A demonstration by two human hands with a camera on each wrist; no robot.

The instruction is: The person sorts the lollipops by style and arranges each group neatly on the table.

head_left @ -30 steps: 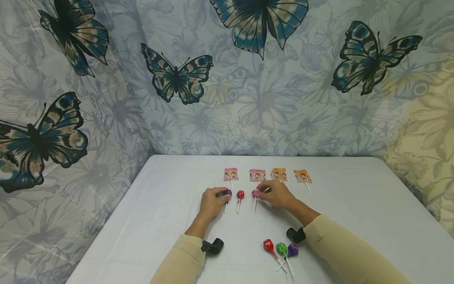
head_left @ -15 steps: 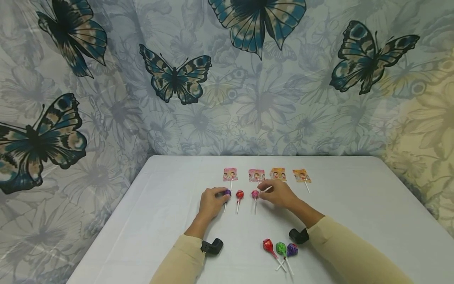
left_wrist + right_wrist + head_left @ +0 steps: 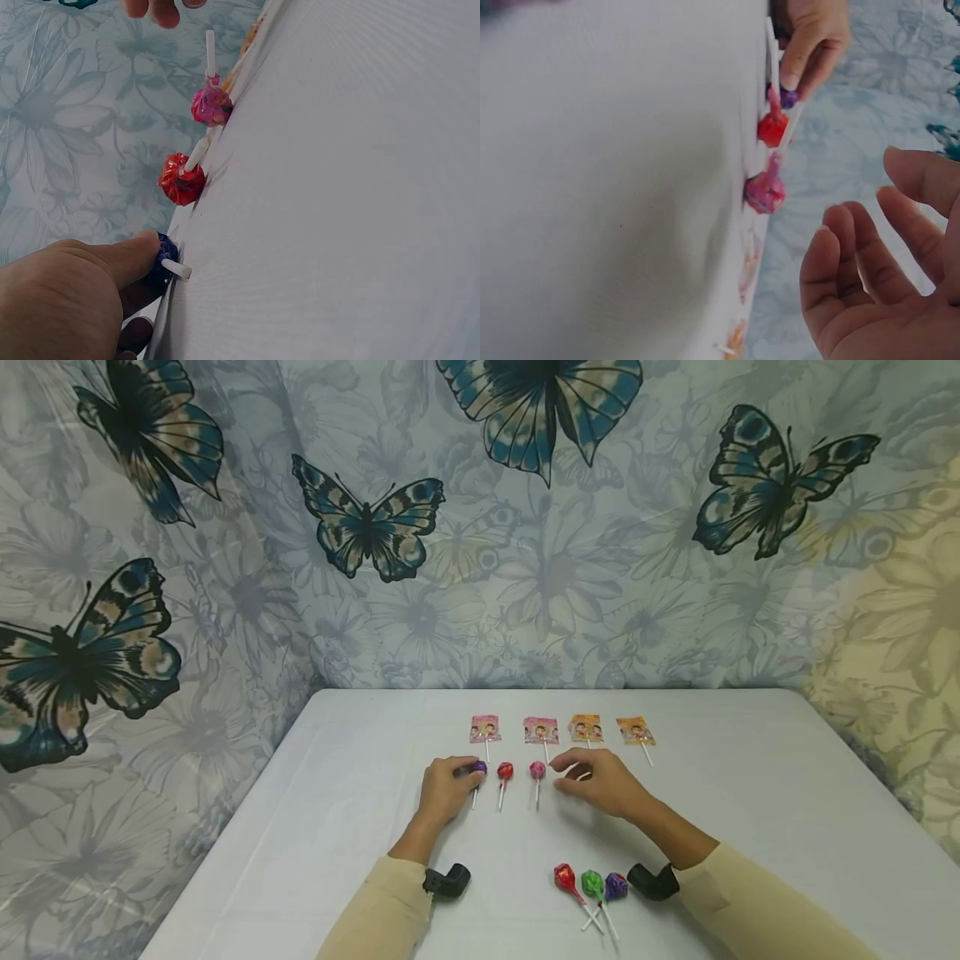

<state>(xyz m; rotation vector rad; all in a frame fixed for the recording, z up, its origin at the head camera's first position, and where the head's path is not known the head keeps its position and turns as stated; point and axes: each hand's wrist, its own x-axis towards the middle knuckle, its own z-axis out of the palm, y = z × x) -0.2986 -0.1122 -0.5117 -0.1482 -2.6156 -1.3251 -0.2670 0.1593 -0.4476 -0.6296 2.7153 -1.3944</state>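
My left hand [image 3: 445,789] pinches the wrapped head of a purple lollipop [image 3: 164,259] between thumb and finger, its white stick pointing toward me on the table. To its right lie a red lollipop [image 3: 506,772] and a pink lollipop [image 3: 537,770], forming a short row. Just right of the pink one, my right hand [image 3: 602,780] holds nothing, its fingers loosely bent and spread apart. In the right wrist view those fingers [image 3: 866,247] stand apart from the pink lollipop's head [image 3: 765,193].
Behind the row lie several flat-packed lollipops in pink [image 3: 484,728] and orange [image 3: 636,731] wrappers. Nearer me, a red lollipop [image 3: 564,877], a green one [image 3: 592,884] and a purple one [image 3: 616,886] lie with sticks crossing. A butterfly-patterned cloth [image 3: 555,577] hangs behind the white table [image 3: 360,735].
My right hand has let go of the pink lollipop and drawn away to the right, its fingers spreading. The left hand stays at the purple lollipop.
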